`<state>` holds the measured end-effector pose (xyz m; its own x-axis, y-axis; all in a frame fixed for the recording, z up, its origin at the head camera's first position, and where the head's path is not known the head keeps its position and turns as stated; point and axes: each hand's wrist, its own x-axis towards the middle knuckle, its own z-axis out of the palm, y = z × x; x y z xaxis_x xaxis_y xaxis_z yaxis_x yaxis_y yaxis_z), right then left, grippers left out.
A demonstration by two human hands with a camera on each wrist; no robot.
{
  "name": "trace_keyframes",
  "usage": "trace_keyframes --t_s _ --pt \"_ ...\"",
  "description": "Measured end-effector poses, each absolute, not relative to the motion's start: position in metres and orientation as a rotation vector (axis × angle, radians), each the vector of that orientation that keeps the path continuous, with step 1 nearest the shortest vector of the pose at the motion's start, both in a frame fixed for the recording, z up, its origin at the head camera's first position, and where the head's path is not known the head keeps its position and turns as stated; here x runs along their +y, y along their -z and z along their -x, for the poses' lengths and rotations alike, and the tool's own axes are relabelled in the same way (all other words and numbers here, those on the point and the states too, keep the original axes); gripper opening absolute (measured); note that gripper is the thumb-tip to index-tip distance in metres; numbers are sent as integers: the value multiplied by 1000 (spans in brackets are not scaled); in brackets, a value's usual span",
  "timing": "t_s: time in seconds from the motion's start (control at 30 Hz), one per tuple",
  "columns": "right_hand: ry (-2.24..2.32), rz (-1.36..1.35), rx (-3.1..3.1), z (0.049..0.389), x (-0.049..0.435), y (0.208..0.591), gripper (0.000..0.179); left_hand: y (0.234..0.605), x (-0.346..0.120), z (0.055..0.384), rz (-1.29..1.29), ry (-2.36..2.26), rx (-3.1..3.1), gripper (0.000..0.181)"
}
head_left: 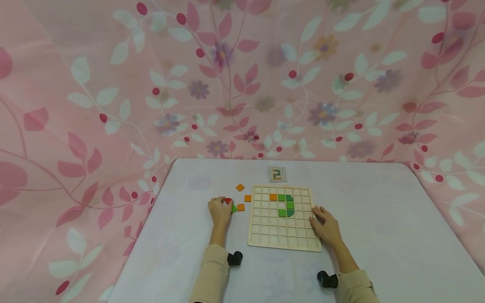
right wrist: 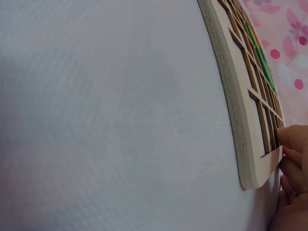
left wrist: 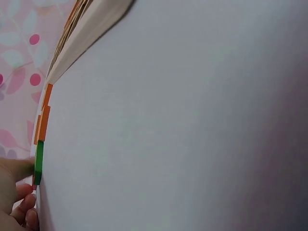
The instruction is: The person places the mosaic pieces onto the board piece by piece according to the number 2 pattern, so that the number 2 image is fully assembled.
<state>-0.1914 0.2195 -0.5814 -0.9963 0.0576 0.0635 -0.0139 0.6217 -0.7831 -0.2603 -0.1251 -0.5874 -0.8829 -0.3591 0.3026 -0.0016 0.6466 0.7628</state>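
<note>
On the white table lies a wooden grid board (head_left: 269, 241) holding an orange square (head_left: 273, 197), green squares (head_left: 281, 197) and dark green quarter-round tiles (head_left: 290, 213). Left of it, my left hand (head_left: 219, 210) pinches a red rounded tile (head_left: 228, 200) between thumb and finger, partly covering it. A green tile (head_left: 234, 208) sits right beside those fingertips; the left wrist view shows the green tile (left wrist: 39, 162) edge-on by the thumb. At the board's right edge, my right hand (head_left: 327, 227) holds the rim, its thumb over the grid in the right wrist view.
Between the left hand and the board lie loose orange squares (head_left: 241, 207), one close to the board's left edge. Behind the board is a small pattern card (head_left: 277, 174) with a gridded figure. A pink floral curtain (head_left: 242, 84) hangs beyond the table.
</note>
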Motion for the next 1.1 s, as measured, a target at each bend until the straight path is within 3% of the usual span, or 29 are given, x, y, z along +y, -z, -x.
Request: trace_keyframes --t_s 0.1,0.33,0.63,0.9,1.1 --pt "-1327 41 -2752 191 220 582 42 585 -122 260 -297 1107 -2436 22" --pt "-1317 31 -2736 192 220 586 42 584 -113 266 -399 979 -2545 39" --pt "-1298 -11 -2700 191 219 589 40 588 -112 266 -375 1053 -2417 18" --pt "-1307 22 -2725 192 220 588 42 591 -122 261 -192 1245 -2352 34" --pt "-1297 26 -2724 192 221 587 42 586 -124 259 -311 1153 -2412 25"
